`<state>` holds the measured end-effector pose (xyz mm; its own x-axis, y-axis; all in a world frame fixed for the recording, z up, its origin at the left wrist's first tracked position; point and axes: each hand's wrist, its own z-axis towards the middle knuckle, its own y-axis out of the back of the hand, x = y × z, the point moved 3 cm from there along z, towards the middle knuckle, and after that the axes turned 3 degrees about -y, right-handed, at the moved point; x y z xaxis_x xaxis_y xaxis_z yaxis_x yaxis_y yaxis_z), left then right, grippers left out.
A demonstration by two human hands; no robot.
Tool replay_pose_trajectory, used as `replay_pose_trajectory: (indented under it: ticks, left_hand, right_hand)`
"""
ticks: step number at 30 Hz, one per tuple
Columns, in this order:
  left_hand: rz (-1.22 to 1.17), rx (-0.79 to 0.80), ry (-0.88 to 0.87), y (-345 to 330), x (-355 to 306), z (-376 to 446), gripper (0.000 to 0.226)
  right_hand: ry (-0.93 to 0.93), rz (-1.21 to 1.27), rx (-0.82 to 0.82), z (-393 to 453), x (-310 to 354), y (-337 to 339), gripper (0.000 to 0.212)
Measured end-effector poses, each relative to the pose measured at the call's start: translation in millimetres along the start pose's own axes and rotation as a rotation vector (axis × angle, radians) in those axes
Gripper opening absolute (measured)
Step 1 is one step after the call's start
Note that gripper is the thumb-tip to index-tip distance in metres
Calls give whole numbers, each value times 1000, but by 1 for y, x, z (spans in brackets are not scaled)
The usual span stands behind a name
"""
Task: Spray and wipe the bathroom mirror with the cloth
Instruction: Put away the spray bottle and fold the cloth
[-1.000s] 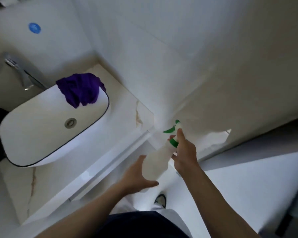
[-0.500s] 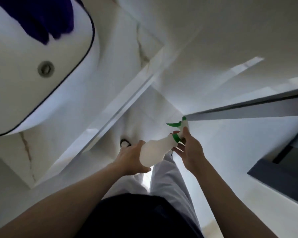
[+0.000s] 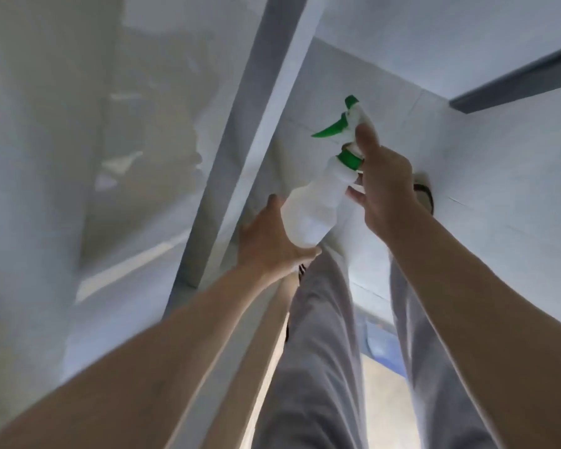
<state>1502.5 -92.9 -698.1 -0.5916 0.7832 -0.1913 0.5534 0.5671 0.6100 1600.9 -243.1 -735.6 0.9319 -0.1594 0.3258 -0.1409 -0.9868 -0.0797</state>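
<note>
1. Spray bottle point(image 3: 314, 207): translucent white body, green collar, green trigger and green nozzle tip. It is held in the air in front of the person, tilted, with the nozzle end pointing up and away and the base lowest.
2. Left hand point(image 3: 268, 243): cups the base of the bottle from below, thumb and fingers curled round the lower body.
3. Right hand point(image 3: 384, 186): grips the bottle at the neck, just beside the green collar, with the thumb lying up along the back of the spray head. The other fingers are mostly hidden behind the bottle.
4. Trousers point(image 3: 324, 351): light grey, directly below the bottle.
5. Shoe point(image 3: 423, 194): partly visible behind the right hand, on the pale tiled floor point(image 3: 499, 189).
6. Pale cabinet front point(image 3: 78, 157): fills the left side, blurred.
</note>
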Motion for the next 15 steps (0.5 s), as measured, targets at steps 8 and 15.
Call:
replay_pose_trajectory:
  ticks: [8, 15]
  left_hand:
    - [-215, -268, 42, -36, -6, 69, 73]
    - [-485, -372, 64, -60, -12, 97, 72]
  right_hand:
    - [63, -11, 339, 96, -18, -9, 45]
    - [281, -189, 380, 119, -3, -25, 49]
